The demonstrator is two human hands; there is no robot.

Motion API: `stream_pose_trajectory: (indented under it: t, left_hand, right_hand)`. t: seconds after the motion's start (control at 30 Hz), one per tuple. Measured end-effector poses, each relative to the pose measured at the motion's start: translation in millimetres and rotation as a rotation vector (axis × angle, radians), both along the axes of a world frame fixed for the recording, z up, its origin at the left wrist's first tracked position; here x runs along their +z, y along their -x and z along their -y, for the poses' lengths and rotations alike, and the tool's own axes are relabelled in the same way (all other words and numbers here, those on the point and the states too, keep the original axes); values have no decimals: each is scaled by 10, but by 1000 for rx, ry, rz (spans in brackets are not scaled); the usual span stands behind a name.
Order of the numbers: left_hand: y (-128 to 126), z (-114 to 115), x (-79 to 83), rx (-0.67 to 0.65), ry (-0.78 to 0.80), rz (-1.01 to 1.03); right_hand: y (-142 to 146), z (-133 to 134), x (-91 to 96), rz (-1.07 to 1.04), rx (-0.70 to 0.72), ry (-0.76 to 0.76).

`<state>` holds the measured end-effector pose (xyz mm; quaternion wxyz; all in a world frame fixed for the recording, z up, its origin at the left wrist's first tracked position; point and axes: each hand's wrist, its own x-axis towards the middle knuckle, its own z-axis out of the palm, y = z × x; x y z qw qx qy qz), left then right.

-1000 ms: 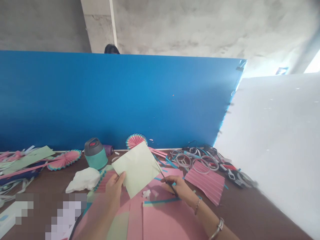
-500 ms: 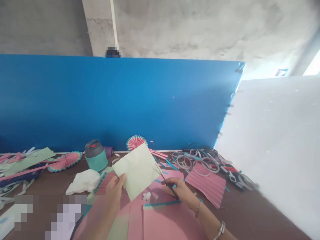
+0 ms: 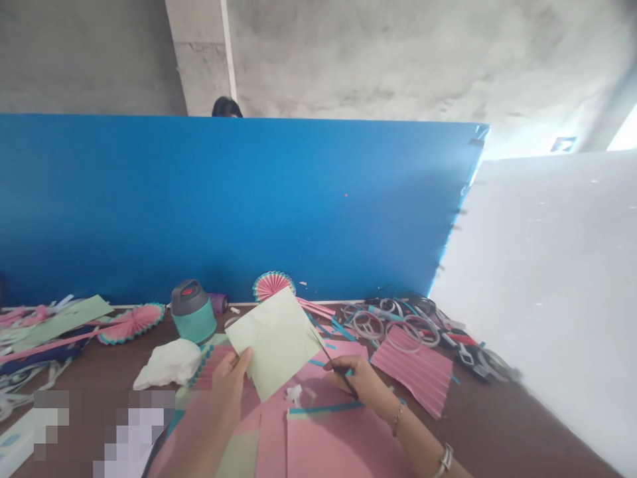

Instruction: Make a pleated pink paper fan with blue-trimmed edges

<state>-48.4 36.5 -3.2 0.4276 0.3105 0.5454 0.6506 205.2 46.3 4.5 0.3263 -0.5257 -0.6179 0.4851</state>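
A pale green sheet of paper [image 3: 276,342] is held up above the table, tilted cornerwise. My left hand [image 3: 231,375] pinches its lower left edge, thumb on the front. In my right hand [image 3: 351,378] is a pair of scissors [image 3: 331,358] with dark handles, my fingers closed round them. Their blades reach the paper's right corner; whether they are cutting into it I cannot tell. Below both hands lie pink sheets [image 3: 343,441], one with a blue and pale green strip along its top. White scraps [image 3: 294,396] lie beneath the green paper.
A teal jar with a grey lid [image 3: 193,317] and white crumpled material [image 3: 168,364] stand left. Pleated paper fans [image 3: 273,285] rest against the blue partition [image 3: 249,206]. Rolls of tape [image 3: 367,323] and pleated pink paper [image 3: 415,372] lie right. Someone's head [image 3: 226,107] shows behind the partition.
The whole view has shifted slightly, with things sitting a little lower and further right. Both hands, the green paper and the scissors keep nearly the same pose.
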Motion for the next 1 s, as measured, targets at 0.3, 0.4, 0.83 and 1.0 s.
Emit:
stream_pose_trajectory:
  t: [0.3, 0.4, 0.83, 1.0]
  left_hand:
    - [28, -17, -49, -31, -13, -47]
    - [29, -16, -49, -47, -7, -47]
    - [24, -9, -67, -104, 15, -31]
    - [22, -22, -68, -72, 21, -6]
  right_hand:
    - [-7, -3, -9, -1, 0, 20]
    - [-16, -22, -54, 10, 0, 21]
    - [49, 40, 77, -23, -14, 18]
    - [39, 22, 48, -26, -16, 2]
